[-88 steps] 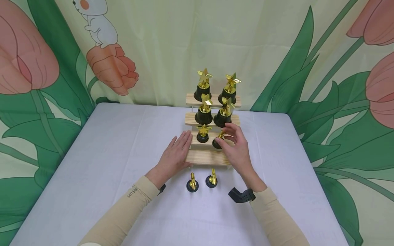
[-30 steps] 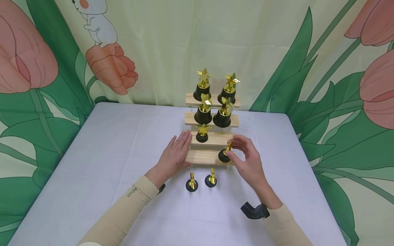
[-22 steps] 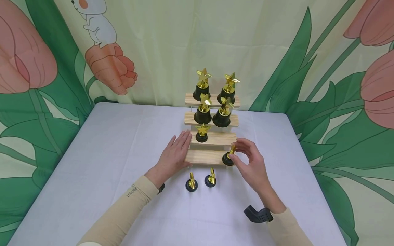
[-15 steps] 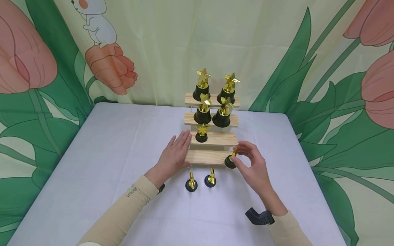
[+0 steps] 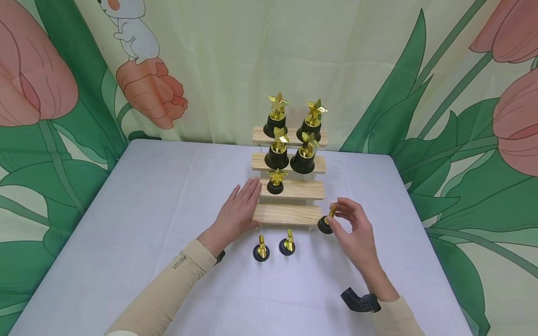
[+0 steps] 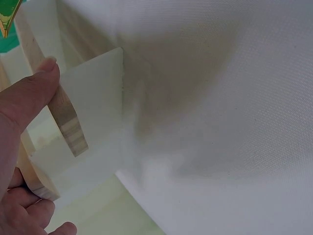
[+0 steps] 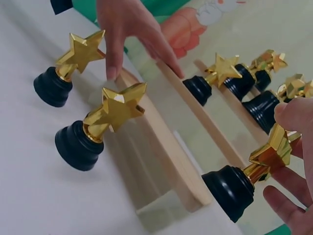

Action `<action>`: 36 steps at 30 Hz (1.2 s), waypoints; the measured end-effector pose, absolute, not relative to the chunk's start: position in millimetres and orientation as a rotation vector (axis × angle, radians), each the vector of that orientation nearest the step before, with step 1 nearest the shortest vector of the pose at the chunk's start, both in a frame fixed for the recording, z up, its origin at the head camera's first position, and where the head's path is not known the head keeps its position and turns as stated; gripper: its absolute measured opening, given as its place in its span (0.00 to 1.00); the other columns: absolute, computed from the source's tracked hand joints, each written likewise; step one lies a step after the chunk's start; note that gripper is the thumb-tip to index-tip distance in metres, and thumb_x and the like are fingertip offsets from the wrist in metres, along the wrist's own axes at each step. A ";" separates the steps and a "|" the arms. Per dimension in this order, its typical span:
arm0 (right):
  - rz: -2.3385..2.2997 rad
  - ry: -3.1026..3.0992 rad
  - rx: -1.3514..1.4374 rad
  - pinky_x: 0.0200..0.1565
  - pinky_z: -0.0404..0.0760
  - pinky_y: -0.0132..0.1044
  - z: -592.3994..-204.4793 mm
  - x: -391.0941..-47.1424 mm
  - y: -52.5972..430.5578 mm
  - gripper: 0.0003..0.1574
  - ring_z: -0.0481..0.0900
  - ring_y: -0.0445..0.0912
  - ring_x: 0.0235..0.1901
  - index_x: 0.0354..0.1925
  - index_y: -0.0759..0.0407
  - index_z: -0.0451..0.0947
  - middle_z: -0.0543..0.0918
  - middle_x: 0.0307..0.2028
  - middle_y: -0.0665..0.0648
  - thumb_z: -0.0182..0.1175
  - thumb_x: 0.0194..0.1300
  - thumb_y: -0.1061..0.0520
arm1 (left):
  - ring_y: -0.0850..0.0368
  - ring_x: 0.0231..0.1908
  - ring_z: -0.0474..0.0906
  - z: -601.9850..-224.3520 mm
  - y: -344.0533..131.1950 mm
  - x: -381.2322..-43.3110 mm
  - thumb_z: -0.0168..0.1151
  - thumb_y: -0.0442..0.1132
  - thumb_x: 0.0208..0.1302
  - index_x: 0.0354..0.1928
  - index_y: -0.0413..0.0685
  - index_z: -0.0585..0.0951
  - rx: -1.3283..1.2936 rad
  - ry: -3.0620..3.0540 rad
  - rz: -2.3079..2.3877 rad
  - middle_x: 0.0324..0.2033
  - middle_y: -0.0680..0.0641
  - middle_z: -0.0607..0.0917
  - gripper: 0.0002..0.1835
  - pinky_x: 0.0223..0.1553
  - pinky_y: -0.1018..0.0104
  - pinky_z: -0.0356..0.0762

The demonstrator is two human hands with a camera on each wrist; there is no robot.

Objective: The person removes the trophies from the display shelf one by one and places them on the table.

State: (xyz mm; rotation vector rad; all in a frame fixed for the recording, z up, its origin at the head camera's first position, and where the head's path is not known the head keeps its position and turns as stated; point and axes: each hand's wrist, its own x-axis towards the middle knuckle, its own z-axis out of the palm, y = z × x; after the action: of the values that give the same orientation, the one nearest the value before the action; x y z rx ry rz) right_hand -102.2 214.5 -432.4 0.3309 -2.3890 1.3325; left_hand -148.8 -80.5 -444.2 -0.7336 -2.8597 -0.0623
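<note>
In the head view my right hand (image 5: 355, 233) pinches a small star trophy (image 5: 325, 225) by its gold star, just off the right end of the lowest shelf. Its black base points down in the right wrist view. My left hand (image 5: 237, 205) rests against the left side of the tiered wooden stand (image 5: 287, 214), fingers straight. In the left wrist view its thumb (image 6: 39, 88) touches one plank's end, with other fingers at another plank. Two small star trophies (image 7: 80, 144) stand on the cloth before the stand. Another small trophy (image 5: 275, 182) stands on the second shelf from the bottom.
Larger star trophies (image 5: 277, 151) stand in pairs on the two upper shelves. White cloth (image 5: 159, 196) covers the table. Behind it hangs a curtain (image 5: 218, 70) printed with tulips and a rabbit on a carrot.
My right hand has drawn the small trophy from the right side of the second shelf, across the lowest shelf, out to the right and nearer. The left hand has stayed put.
</note>
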 end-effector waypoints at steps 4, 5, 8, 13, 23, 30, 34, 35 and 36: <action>1.326 -2.369 0.315 0.50 0.74 0.27 -438.4 -103.1 220.8 0.36 0.75 0.41 0.47 0.58 0.48 0.64 0.77 0.48 0.52 0.64 0.52 0.61 | 0.50 0.69 0.44 -443.6 -80.4 -148.7 0.69 0.61 0.37 0.68 0.40 0.48 -0.733 -2.861 -0.059 0.69 0.44 0.48 0.61 0.67 0.52 0.48; 1.323 -2.370 0.308 0.50 0.74 0.27 -438.5 -102.9 221.6 0.36 0.75 0.41 0.47 0.58 0.48 0.64 0.77 0.48 0.52 0.64 0.52 0.60 | 0.50 0.69 0.44 -443.3 -80.4 -148.5 0.69 0.61 0.37 0.68 0.40 0.48 -0.733 -2.861 -0.059 0.69 0.44 0.48 0.61 0.67 0.52 0.48; 1.346 -2.350 0.307 0.50 0.75 0.27 -437.0 -102.3 222.8 0.35 0.75 0.43 0.47 0.58 0.49 0.64 0.77 0.48 0.54 0.64 0.52 0.62 | 0.50 0.69 0.44 -443.0 -80.4 -148.1 0.69 0.61 0.37 0.68 0.40 0.48 -0.732 -2.863 -0.057 0.69 0.44 0.48 0.62 0.67 0.52 0.48; 1.402 -2.338 0.272 0.49 0.76 0.30 -439.0 -102.9 224.7 0.35 0.76 0.44 0.47 0.57 0.50 0.65 0.77 0.48 0.55 0.63 0.52 0.63 | 0.50 0.69 0.44 -443.1 -80.4 -147.9 0.69 0.61 0.37 0.68 0.40 0.48 -0.731 -2.868 -0.057 0.69 0.43 0.48 0.61 0.67 0.52 0.48; 1.484 -2.326 0.198 0.49 0.77 0.33 -448.0 -105.2 227.1 0.33 0.76 0.44 0.47 0.57 0.50 0.65 0.76 0.48 0.58 0.63 0.53 0.63 | 0.50 0.69 0.44 -442.6 -80.3 -147.5 0.69 0.61 0.37 0.69 0.40 0.47 -0.727 -2.879 -0.064 0.70 0.43 0.47 0.61 0.68 0.52 0.48; 1.417 -2.354 0.223 0.48 0.76 0.27 -492.5 -122.8 243.1 0.34 0.75 0.41 0.48 0.59 0.48 0.63 0.76 0.49 0.52 0.63 0.54 0.56 | 0.50 0.69 0.43 -442.3 -79.9 -148.0 0.69 0.61 0.37 0.69 0.40 0.46 -0.731 -2.880 -0.048 0.70 0.44 0.47 0.62 0.68 0.52 0.47; 1.381 -2.401 0.166 0.49 0.75 0.26 -499.3 -123.3 243.1 0.34 0.74 0.39 0.49 0.59 0.45 0.62 0.75 0.49 0.48 0.63 0.55 0.54 | 0.50 0.69 0.43 -441.9 -79.7 -148.0 0.69 0.61 0.37 0.69 0.40 0.46 -0.734 -2.881 -0.063 0.70 0.44 0.47 0.62 0.68 0.52 0.47; 1.380 -2.408 0.152 0.49 0.75 0.25 -499.8 -122.8 242.4 0.34 0.74 0.38 0.49 0.59 0.45 0.62 0.75 0.49 0.48 0.63 0.55 0.53 | 0.50 0.69 0.43 -441.6 -79.6 -147.8 0.69 0.61 0.37 0.69 0.40 0.46 -0.733 -2.883 -0.066 0.70 0.44 0.47 0.62 0.68 0.52 0.47; 1.375 -2.407 0.149 0.49 0.75 0.26 -507.3 -125.6 245.0 0.35 0.74 0.38 0.49 0.59 0.45 0.62 0.75 0.49 0.46 0.63 0.55 0.53 | 0.50 0.69 0.43 -441.3 -79.6 -147.7 0.69 0.60 0.37 0.69 0.40 0.46 -0.733 -2.883 -0.067 0.70 0.44 0.47 0.62 0.68 0.52 0.47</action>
State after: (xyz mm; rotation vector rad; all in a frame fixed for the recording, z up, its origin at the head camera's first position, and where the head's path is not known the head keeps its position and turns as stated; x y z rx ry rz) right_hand -125.6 245.0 -507.3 0.1493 -2.4071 1.3749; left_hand -147.7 -79.6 -441.3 -0.7335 -2.8835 -0.0667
